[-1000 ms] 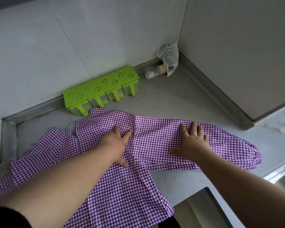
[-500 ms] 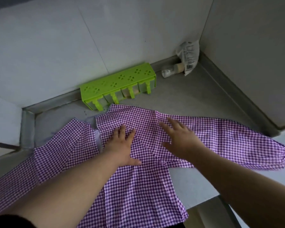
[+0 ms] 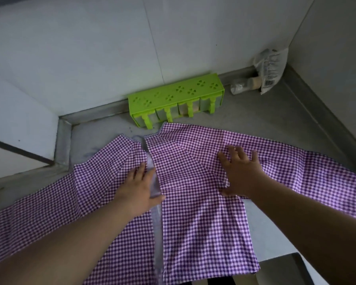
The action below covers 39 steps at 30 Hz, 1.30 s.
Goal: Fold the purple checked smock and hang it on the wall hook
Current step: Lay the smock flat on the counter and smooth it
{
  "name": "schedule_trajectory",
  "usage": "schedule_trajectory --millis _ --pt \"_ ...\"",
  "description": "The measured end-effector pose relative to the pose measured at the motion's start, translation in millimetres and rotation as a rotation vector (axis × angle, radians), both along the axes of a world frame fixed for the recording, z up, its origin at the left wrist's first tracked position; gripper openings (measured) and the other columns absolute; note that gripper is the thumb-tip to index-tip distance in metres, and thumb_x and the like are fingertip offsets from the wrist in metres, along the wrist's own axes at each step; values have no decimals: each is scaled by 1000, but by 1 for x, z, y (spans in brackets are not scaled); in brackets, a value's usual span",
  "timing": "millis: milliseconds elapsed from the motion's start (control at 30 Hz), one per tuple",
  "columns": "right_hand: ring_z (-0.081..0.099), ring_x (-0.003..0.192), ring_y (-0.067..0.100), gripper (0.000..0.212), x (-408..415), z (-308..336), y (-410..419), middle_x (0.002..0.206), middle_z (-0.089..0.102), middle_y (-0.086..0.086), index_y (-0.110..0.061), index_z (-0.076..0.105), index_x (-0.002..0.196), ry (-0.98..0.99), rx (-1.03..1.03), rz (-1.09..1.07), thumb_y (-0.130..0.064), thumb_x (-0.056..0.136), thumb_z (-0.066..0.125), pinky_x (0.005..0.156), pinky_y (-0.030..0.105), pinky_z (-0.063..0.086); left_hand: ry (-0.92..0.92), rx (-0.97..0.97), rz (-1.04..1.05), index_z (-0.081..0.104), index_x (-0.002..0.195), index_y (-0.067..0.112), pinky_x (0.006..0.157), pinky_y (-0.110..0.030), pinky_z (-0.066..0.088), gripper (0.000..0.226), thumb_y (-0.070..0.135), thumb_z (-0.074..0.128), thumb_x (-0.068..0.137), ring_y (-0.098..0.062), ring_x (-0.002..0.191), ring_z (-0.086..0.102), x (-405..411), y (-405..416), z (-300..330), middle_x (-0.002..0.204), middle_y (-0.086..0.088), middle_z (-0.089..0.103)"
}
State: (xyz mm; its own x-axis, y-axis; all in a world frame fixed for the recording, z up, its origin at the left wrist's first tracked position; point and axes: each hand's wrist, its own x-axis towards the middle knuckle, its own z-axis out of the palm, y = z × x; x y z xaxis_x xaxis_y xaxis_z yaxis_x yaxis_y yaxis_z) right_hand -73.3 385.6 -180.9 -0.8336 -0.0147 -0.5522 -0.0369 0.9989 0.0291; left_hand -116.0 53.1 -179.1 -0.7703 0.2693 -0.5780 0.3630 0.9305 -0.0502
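The purple checked smock (image 3: 193,212) lies spread flat on the grey bench (image 3: 245,116), its two sleeves reaching out to the left and right and its lower part running toward the near edge. The left hand (image 3: 139,192) rests palm down on the cloth just left of a pale strip (image 3: 155,186) that runs down the middle of the garment; its fingers (image 3: 141,169) are straight and close together, pointing away from the person, and the thumb lies across the strip. The right hand (image 3: 242,173) presses flat on the right half of the body, near where the right sleeve begins, with its fingers (image 3: 237,151) spread wide and straight and the thumb out to the near side. Neither hand curls round or pinches the fabric; both only lie on top of it, well apart from each other. Beyond the collar, against the wall, stands a green plastic rack (image 3: 176,99), just clear of the smock's upper edge. In the far corner a small bottle (image 3: 242,86) lies on its side beside a crumpled plastic packet (image 3: 271,68).
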Motion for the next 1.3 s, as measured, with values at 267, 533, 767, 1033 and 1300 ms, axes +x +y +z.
schedule_trajectory --millis 267,533,767,1033,1300 --pt "57 120 28 47 42 -3 -98 153 46 2 -35 49 145 318 -415 676 -36 98 45 93 49 54 -135 44 45 -12 165 39 129 -56 5 108 87 45 86 -39 160 -19 -12 7 -1 174 -3 -25" --pt "69 88 27 43 58 -20 -156 134 56 4 -30 62 129 224 -474 829 -33 99 32 64 41 59 -119 -84 -63 -15 163 43 128 -60 18 122 91 56 75 -40 162 -7 -15 -22 7 175 -5 -21" --pt "66 89 26 16 56 -24 -173 105 62 2 -26 64 99 202 -490 828 -28 98 48 69 42 58 -116 -95 -67 -12 165 36 124 -62 22 124 84 62 79 -46 160 -5 -17 -15 4 174 -11 -21" --pt "56 121 19 40 35 -3 -167 136 55 -6 -36 56 129 387 -474 524 -39 89 58 94 44 54 -129 80 -13 -6 167 30 128 -58 18 121 79 64 82 -34 163 -2 -24 -32 6 177 -2 -13" --pt "8 157 38 82 -8 4 -166 173 -1 8 -47 12 158 21 -184 353 -58 94 61 120 61 29 4 133 158 19 164 43 131 -51 13 81 66 55 96 -32 162 1 -19 -98 9 177 -2 -4"
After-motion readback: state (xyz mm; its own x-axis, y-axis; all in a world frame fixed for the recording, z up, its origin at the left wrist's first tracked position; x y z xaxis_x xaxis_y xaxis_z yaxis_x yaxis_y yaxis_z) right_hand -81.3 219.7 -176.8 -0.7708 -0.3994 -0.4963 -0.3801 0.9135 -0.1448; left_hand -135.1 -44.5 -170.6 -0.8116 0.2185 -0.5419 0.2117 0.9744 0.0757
